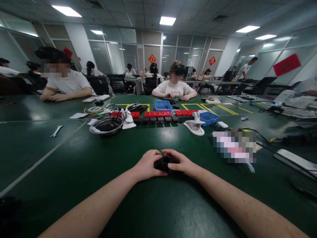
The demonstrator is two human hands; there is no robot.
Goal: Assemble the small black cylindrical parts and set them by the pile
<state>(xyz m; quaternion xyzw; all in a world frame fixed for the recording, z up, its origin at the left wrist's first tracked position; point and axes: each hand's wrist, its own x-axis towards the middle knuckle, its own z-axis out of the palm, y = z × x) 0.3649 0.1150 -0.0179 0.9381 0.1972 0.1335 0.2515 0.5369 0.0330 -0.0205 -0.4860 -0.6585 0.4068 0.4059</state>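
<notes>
A black, open-ended piece point(162, 163) is sitting between both hands at the green table point(99, 155): the left hand point(147, 165) is cupping one side, the right hand point(182, 162) is gripping the other. They're apparently steadying it; turning it would be calling for one firm hold.

The sides of the black tube point(165, 160) are partly covered by the left hand point(148, 163) and right hand point(180, 162). Beyond the grip to the right, a pale item point(234, 147) is blurred into blocks. Farther right, a white bar point(293, 160) is cut off by the edge, as is a dark object point(8, 210), unidentifiable, far left of the grip.
</notes>
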